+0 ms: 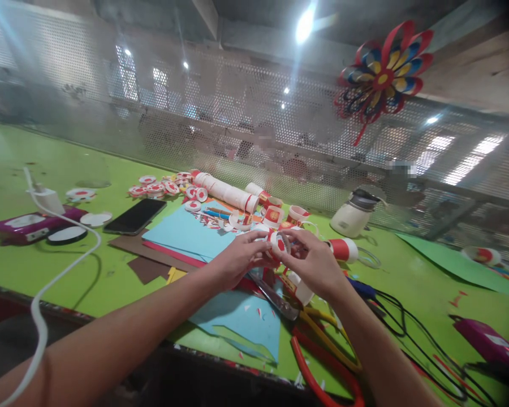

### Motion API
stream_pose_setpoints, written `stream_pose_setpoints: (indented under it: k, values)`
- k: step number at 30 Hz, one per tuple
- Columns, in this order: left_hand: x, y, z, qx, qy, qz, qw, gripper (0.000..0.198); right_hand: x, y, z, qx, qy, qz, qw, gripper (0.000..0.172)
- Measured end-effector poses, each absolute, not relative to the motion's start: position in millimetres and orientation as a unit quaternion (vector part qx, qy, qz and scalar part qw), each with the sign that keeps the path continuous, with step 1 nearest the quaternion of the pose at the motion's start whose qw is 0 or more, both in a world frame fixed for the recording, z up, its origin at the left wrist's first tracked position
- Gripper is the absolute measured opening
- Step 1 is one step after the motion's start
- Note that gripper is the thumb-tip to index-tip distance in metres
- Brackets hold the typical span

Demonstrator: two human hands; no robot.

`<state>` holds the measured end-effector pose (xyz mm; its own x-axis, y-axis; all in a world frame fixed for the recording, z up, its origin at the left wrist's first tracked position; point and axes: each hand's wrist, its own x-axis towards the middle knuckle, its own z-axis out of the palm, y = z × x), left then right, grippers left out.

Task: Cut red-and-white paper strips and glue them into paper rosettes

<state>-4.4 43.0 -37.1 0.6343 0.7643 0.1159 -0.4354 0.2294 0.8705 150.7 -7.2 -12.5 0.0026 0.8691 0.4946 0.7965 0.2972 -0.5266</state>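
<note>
My left hand [242, 255] and my right hand [311, 259] meet at the middle of the table. Between them they hold a cut paper cup [279, 243], its white rim round a red centre turned toward me. Fingers of both hands are closed about its sides, and some fingertips are hidden behind it. Below the hands, large scissors [282, 302] with one red and one yellow handle lie over light blue paper [241, 322]. Cut red-and-white cup pieces [274, 216] stand just beyond my fingers. A red-and-white paper cup [343, 250] lies beside my right hand.
A long stack of paper cups [227, 191] lies behind, near a pile of red-and-white discs [155, 189]. At left are a phone [136, 216], a purple box [34, 223] and a white cable [63, 277]. A white jug [353, 215] and black cables [402, 316] are at right.
</note>
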Motion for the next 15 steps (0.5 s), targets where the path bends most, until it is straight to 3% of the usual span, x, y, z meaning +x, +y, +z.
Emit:
stream_pose_setpoints:
  k: [15]
  values:
    - [-0.3, 39.2, -37.3, 0.515, 0.139, 0.429, 0.729, 0.038, 144.4, -9.7, -16.9, -0.573, -0.698, 0.016, 0.429, 0.031]
